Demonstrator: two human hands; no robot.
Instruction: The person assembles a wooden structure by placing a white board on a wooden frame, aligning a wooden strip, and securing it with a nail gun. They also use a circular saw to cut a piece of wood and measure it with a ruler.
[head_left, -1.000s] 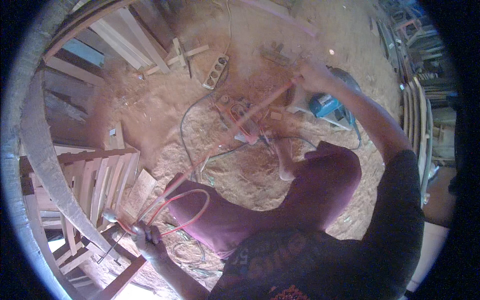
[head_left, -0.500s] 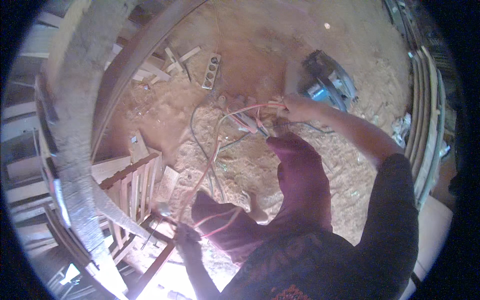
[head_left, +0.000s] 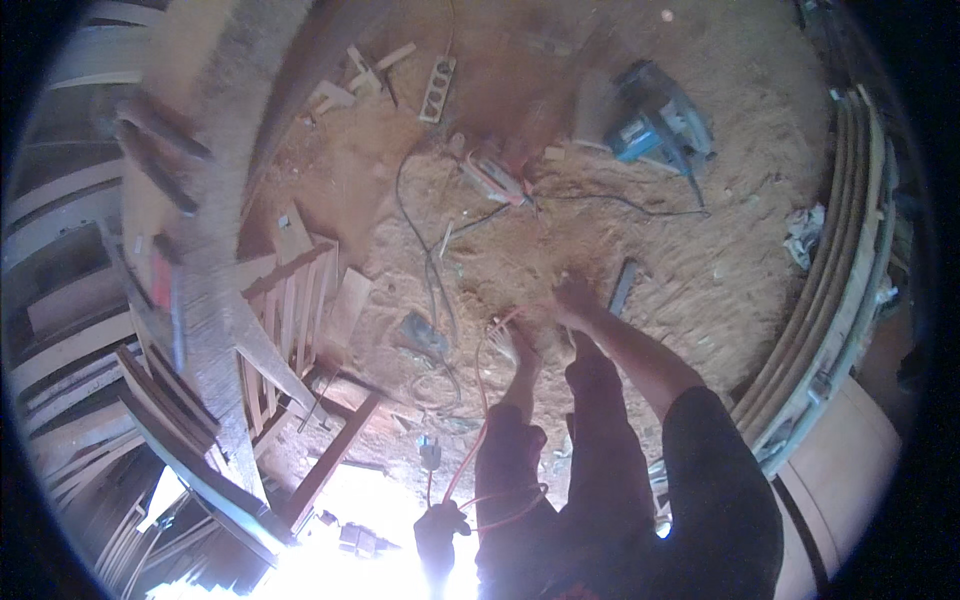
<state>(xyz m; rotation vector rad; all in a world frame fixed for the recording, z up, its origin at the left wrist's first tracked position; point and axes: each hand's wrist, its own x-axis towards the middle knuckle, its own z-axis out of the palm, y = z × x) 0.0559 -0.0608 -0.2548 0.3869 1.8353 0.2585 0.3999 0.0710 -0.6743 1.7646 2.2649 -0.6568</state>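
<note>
Near the lower edge my left hand [head_left: 438, 530] is closed around an orange power cord [head_left: 482, 400], some of it lying in loops by my thigh. A grey plug [head_left: 429, 452] on a short end of cord sticks up above that hand. The cord runs upward past my bare foot [head_left: 515, 345] to my right hand [head_left: 576, 302]. That hand is low over the sawdust beside the foot, fingers closed on the cord, partly blurred. Farther off lies an orange and pale power tool [head_left: 495, 180] with a dark cable [head_left: 630, 203] near it.
A blue circular saw [head_left: 645, 135] stands far right. A socket strip [head_left: 437, 90] and wood offcuts [head_left: 365, 72] lie at the back. On the left are a heavy beam [head_left: 205, 250] and a slatted wooden frame [head_left: 295, 300]. Long curved strips [head_left: 825, 270] line the right side.
My right hand has come back toward me, drawing the cord nearer. My left hand has shifted right and lower, and the plug now shows above it. My legs and view have moved too.
</note>
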